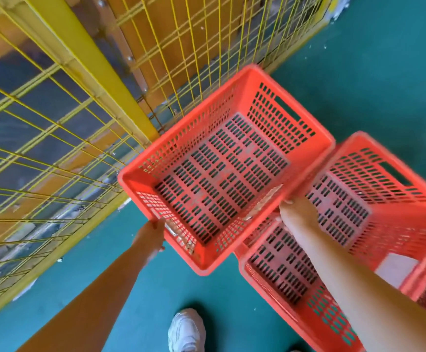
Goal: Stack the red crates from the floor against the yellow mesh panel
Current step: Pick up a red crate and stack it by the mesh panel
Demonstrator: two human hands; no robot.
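perforated plastic crate (222, 174), painted wire mesh panel (41, 148)

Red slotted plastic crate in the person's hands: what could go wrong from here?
1. The red slotted plastic crate hangs tilted, gripped only at its near end by the left hand and right hand; it might slip and fall near the white shoe.
2. Its far side is close to the yellow wire mesh panel; it could knock or snag there.
3. It overlaps a second red crate beside it and could catch its rim.
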